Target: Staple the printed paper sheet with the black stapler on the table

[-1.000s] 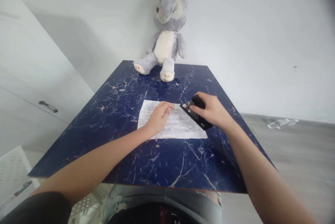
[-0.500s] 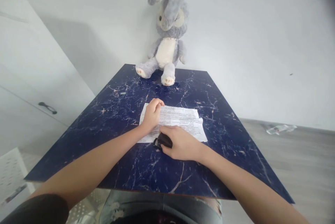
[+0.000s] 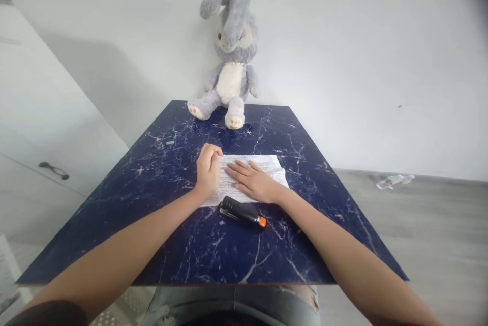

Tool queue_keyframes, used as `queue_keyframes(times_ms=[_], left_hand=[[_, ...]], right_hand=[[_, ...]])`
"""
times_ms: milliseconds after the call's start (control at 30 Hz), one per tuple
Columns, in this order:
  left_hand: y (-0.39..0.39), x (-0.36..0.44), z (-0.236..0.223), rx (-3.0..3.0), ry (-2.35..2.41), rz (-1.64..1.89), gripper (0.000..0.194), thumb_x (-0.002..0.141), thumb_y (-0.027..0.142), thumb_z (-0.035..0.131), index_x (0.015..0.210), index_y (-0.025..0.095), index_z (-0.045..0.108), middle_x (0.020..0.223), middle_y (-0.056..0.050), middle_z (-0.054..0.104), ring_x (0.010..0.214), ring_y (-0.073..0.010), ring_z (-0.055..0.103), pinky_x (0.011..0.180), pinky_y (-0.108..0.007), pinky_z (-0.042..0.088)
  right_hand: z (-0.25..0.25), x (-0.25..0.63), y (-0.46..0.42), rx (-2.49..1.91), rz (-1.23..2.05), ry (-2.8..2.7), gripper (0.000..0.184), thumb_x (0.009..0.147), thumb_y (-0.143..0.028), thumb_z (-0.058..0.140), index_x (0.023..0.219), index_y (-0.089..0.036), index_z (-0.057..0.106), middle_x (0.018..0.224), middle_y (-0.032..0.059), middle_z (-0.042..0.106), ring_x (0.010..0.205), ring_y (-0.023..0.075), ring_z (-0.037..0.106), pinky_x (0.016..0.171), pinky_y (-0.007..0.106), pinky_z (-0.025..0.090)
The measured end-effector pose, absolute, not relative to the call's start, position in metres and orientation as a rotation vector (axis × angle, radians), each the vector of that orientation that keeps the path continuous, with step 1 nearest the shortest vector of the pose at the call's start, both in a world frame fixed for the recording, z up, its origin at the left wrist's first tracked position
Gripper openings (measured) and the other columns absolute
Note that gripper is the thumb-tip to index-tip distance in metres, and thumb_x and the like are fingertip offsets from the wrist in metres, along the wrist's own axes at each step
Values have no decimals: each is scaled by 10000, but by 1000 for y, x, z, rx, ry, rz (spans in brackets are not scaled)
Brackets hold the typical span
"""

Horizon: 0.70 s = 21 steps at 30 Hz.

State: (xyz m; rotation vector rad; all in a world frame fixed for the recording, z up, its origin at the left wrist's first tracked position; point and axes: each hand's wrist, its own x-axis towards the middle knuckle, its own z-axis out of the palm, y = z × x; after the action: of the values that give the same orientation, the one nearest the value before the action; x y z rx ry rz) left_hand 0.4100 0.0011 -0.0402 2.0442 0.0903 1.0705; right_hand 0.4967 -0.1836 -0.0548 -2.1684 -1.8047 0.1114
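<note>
A printed, creased sheet of paper (image 3: 263, 163) lies on the dark blue marbled table (image 3: 152, 224). My left hand (image 3: 208, 171) is closed at its left edge, curled fingers against the paper, hiding that side. Flat on the middle of the sheet rests my right hand (image 3: 253, 182), fingers stretched out and holding nothing. Just below the paper's near edge, a black stapler (image 3: 241, 211) with an orange end lies on the tabletop, touched by neither hand. Whether there is more than one sheet I cannot tell.
A grey plush rabbit (image 3: 231, 77) sits at the table's far edge against the wall. A small pale strip (image 3: 170, 143) lies on the table's left part. White cabinet doors (image 3: 46, 127) stand at left; a clear plastic item (image 3: 394, 181) lies on the floor at right.
My right hand has let go of the stapler, which now lies on the table, and has moved up to lie flat on the paper. My left hand stays closed at the paper's left side.
</note>
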Motion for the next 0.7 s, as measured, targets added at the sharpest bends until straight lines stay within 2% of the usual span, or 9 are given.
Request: queue_keyframes(times_ms=[167,367,567,700], left_hand=[[1,411,-43,2121,-23,979,254,1001,191,361,834,212,551,871,-41,573,867,-197,553,838,-346,447],[-1,413,-47,2179,-68,841,276,1005,191,352,850,209,580,858,-38,574,860,-195,555,825,-330,443],[4,417,-51,2192,-35,787,280,992,171,355,839,203,588,824,-29,565,806,-183,550,783,-311,438],[5,419,-52,2192,-45,757,277,984,179,367,832,205,597,814,-27,572,790,-181,551,773,-307,431]], right_hand=[[-59,536,-205,-2349,84,-1649,595,1049,-529,303,1598,-302,268,1639,54,308,1517,272,268,1234,535,210],[-72,608,-263,-2613,50,-1216,674,1031,-542,305,1597,-178,266,1624,138,319,1508,311,282,1222,546,221],[-78,614,-266,-2614,-10,-1167,619,1024,-506,319,1567,-209,321,1613,130,351,1510,302,277,1215,556,211],[-66,607,-259,-2509,-244,-996,540,991,-446,369,1454,-186,468,1515,162,486,1435,311,396,1165,540,295]])
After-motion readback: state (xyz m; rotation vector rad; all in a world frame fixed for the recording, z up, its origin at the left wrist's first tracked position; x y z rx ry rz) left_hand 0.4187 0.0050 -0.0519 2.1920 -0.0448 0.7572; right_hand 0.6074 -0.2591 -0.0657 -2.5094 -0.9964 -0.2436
